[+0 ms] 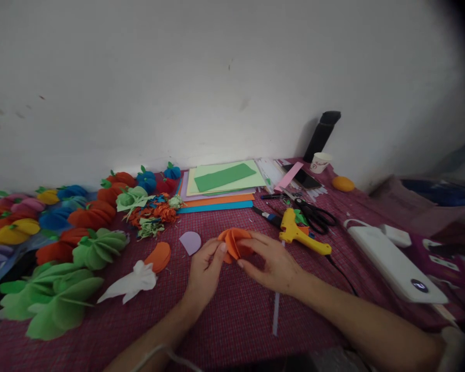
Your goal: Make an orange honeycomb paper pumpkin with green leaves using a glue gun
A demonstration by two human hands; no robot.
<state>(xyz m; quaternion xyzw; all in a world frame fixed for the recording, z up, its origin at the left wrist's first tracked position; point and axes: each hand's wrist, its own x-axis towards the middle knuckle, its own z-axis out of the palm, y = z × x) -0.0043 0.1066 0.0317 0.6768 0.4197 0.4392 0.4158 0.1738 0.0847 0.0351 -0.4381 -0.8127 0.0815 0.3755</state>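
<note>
An orange paper pumpkin [234, 242] with fanned, folded segments is held just above the cloth between my two hands. My left hand [207, 263] pinches its left side, thumb pressed on the paper. From the right, my right hand [273, 261] grips the other side with curled fingers. Left of my hands lie a folded lilac paper piece [190, 242], a small stack of orange paper pieces [159, 257] and a crumpled white tissue [134, 281]. A yellow glue gun [303, 232] rests just beyond my right hand, and a clear glue stick [276, 314] shows below that hand.
Several finished paper pumpkins [93, 216] crowd the left side. Paper scraps [153, 214] lie near coloured sheets [225, 178] by the wall. Black scissors [316, 216], a phone [302, 177], a paper cup [321, 162] and a white power bank [395, 263] are on the right.
</note>
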